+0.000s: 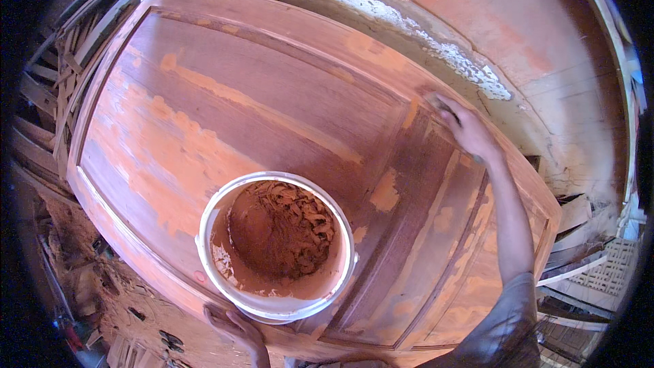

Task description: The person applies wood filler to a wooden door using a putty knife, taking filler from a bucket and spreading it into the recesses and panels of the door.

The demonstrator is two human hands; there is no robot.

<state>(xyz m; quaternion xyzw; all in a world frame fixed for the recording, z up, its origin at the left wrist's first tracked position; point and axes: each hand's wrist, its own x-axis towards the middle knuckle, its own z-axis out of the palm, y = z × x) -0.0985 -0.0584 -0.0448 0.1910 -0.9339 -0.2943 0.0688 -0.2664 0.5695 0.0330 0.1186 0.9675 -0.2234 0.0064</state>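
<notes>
A large panelled wooden door point(272, 95) lies flat before me, streaked with orange-brown filler paste. My right hand point(466, 129) reaches out to the door's far right rail and presses a small pad or scraper against the wood; the tool is mostly hidden under my fingers. My left hand point(235, 330) grips the underside of a white plastic bucket point(272, 303), holding it over the door's near edge. The bucket holds thick reddish-brown paste point(279, 228).
A wall with peeling white and orange paint point(477, 34) stands behind the door. Stacked wooden slats and frames point(61, 75) lie at the left. More wood pieces and a woven panel point(599, 266) sit at the right. Debris covers the floor point(88, 286) at lower left.
</notes>
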